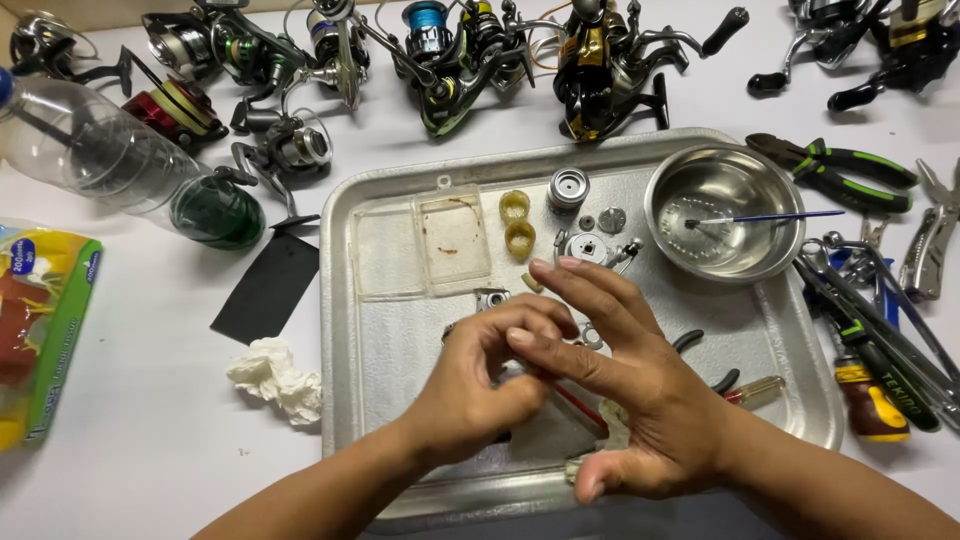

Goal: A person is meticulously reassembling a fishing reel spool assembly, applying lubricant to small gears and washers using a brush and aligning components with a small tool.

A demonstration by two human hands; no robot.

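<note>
2 hands meet over the metal tray (360, 330). The left hand (480, 385) has its fingertips pressed together on a small part (497, 335) too hidden to identify, and the right hand (625, 390) touches it with fingers spread. Under them lie a red-handled tool (578, 408) and small reel parts (590, 245). Beyond sit a clear plastic box (425, 245), a steel bowl (722, 212) holding a blue brush (770, 216), fishing reels (600, 60) and pliers (840, 168).

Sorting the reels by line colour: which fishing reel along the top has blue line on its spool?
The reel with the bright blue spool, top centre, just left of the black-and-gold reel. The red-spooled reel sits far left.
</note>
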